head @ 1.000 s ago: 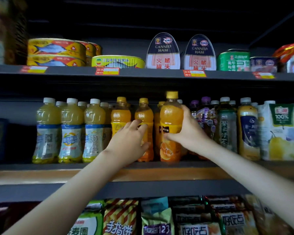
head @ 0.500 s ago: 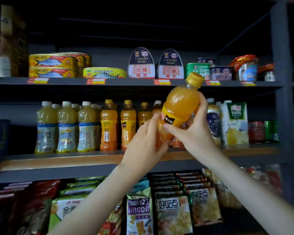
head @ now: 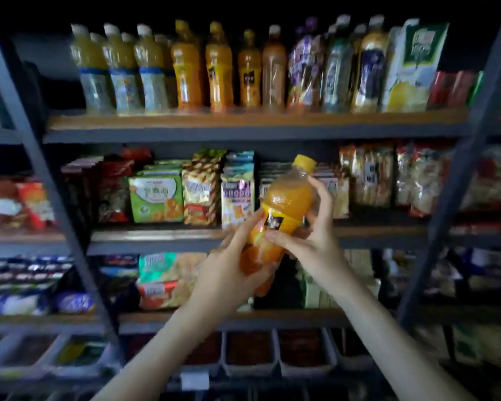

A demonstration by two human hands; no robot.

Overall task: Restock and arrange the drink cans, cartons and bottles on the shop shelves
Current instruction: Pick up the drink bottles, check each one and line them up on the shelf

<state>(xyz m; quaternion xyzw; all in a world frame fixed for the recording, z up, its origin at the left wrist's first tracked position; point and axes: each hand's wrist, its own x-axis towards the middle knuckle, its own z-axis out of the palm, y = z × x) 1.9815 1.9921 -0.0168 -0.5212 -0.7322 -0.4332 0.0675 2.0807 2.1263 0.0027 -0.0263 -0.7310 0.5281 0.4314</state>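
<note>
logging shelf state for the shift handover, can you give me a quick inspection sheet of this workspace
surface: wooden drinks shelf, carrying standing drinks
job's things: orange juice bottle off the shelf, tilted, yellow cap on; bottle row and pear juice carton upright on the shelf
clutter: snack packets on the shelf below
hands: left hand grips the bottle's lower part; right hand grips its middle
cables: nothing seen
surroundings: dark metal uprights; bins at the bottom; the view is dim and blurred
</note>
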